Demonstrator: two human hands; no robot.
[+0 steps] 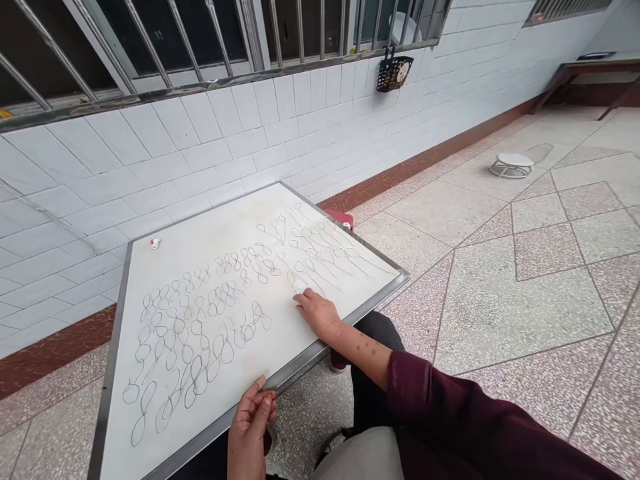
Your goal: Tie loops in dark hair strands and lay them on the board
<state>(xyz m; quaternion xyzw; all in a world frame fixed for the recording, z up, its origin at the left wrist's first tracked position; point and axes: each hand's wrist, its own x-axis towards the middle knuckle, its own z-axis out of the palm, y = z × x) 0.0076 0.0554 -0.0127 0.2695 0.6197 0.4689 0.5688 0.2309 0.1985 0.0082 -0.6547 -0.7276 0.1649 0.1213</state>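
Thin dark wire loops cover a white table [280, 370]. On its left and middle, rows of wires twisted into double loops [225, 347] lie close together. Toward the far right are single wire loops [283, 227] with long straight tails. My right hand [317, 313] rests over the table just below these tailed loops, its fingertips bent together at the surface; what they pinch is hidden. At the near edge, my left hand [253, 420] is closed, thumb against the fingers, with a tan wrap on one fingertip. Whatever it may hold cannot be made out.
Metal trim [300, 363] borders the table, which stands by a white tiled wall [210, 147] with barred windows. A small red and white item [155, 244] lies at the far left corner. A black basket [393, 72] hangs from the bars. A low stool [513, 165] stands on the floor.
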